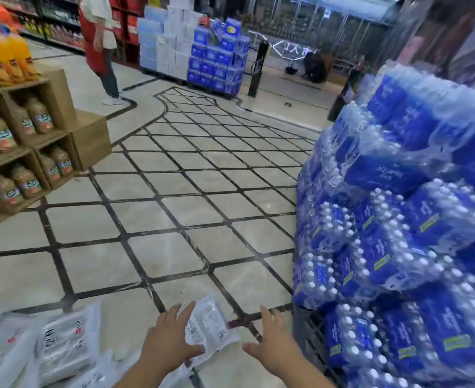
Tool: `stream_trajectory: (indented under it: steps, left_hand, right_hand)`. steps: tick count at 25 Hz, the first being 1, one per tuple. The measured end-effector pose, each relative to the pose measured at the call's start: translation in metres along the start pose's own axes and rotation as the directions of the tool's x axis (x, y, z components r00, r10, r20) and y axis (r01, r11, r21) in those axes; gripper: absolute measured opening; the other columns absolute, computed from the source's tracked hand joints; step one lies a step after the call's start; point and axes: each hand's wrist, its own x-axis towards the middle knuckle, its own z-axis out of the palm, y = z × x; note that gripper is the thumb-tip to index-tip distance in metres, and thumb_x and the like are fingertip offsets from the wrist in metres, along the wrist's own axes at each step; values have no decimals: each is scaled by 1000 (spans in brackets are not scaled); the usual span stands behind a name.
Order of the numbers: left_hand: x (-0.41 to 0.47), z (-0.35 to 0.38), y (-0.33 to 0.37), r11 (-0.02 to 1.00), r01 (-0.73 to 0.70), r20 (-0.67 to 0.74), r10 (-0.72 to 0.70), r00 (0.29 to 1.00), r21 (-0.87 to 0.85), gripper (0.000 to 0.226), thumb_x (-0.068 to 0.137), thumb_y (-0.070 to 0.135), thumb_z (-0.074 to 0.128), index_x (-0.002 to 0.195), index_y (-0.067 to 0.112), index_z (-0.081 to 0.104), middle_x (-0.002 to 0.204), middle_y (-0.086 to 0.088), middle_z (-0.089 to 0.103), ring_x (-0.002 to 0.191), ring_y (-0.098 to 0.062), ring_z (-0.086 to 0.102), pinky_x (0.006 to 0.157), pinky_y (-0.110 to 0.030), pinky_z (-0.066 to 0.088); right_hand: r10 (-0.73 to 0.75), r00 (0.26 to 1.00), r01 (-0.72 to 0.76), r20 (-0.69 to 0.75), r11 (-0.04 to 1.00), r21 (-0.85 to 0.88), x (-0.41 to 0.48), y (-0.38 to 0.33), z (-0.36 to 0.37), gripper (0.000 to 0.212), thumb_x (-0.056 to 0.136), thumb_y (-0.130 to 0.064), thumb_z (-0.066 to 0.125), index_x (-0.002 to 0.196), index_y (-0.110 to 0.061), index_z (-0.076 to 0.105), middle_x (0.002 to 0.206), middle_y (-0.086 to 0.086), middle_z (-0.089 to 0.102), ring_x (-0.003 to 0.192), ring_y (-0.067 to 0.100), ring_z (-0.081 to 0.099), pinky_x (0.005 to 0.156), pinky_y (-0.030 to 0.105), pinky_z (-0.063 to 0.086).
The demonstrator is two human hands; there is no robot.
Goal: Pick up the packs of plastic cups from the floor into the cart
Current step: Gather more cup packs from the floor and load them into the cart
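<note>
Several clear packs of plastic cups lie on the tiled floor at the bottom left (60, 343). One more pack (208, 323) lies near the bottom middle. My left hand (166, 343) rests on that pack's near left edge, fingers spread and thumb against the wrapper. My right hand (272, 340) hovers just right of the pack, fingers apart, holding nothing. No cart is in view.
A tall stack of shrink-wrapped water bottle packs (398, 219) on a pallet fills the right side. Wooden shelves with juice bottles (21, 152) stand at the left. A person in a red apron (99, 46) stands far left. More water packs (216, 63) are stacked at the back.
</note>
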Motion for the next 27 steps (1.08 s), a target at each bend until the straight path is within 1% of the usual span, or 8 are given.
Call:
stream_trajectory:
  steps: [5,10,13,16,20,22,24,27]
  left_hand:
    - [102,-36,24,989,-94,71,86,994,112,110,74,74,69,161,42,9,168,1,16,151,-26,22,115,-46,36]
    - [155,-45,29,989,-82,75,73,994,122,108,75,73,68,160,46,7,167,3,17,149,-25,26,113,-42,39]
    - [177,-38,25,992,-2,71,-7,997,129,109,76,74,67,161,43,6,168,3,15,151,-25,23,114,-42,36]
    - [202,-27,19,981,176,43,-179,983,81,110,76,74,68,161,41,7,168,2,14,151,-26,21,116,-44,35]
    - [217,0,22,904,425,44,-423,905,-54,108,77,71,71,161,38,12,168,-1,17,150,-28,23,115,-47,36]
    - [217,24,25,828,538,53,-537,842,-157,107,77,69,73,161,36,15,166,-3,21,149,-29,25,116,-47,34]
    - [216,63,23,739,632,105,-627,772,-231,107,77,65,76,161,32,19,164,-6,27,148,-31,27,117,-47,33]
    - [218,148,7,596,742,221,-714,665,-307,106,78,58,80,162,26,22,164,-8,29,149,-30,26,119,-45,27]
  right_hand:
    - [85,993,-84,-78,996,14,58,2,-36,101,89,-59,65,163,-25,4,167,9,4,151,29,22,116,38,32]
    - [60,998,-59,-38,998,26,113,-3,-52,102,89,-57,66,163,-26,3,167,8,1,151,32,17,117,40,31]
    - [14,999,-13,31,999,-34,158,-7,-64,100,91,-53,66,163,-25,2,167,9,1,149,33,18,116,40,31]
    - [-78,989,92,122,990,-108,214,-12,-76,97,92,-49,66,163,-24,4,167,9,2,148,33,21,116,40,31]
    - [-145,932,228,331,946,-229,287,-5,-85,99,91,-50,69,162,-22,7,166,12,7,148,35,24,117,42,32]
    - [-169,896,300,412,913,-278,324,4,-83,97,92,-51,67,162,-20,9,164,16,10,146,39,27,115,44,33]
    - [-129,864,316,487,892,-325,369,23,-64,95,93,-51,67,161,-17,12,160,20,17,142,42,31,113,44,35]
    - [-57,833,307,551,875,-374,436,54,-5,93,91,-51,69,159,-15,17,155,22,24,137,45,38,111,45,37]
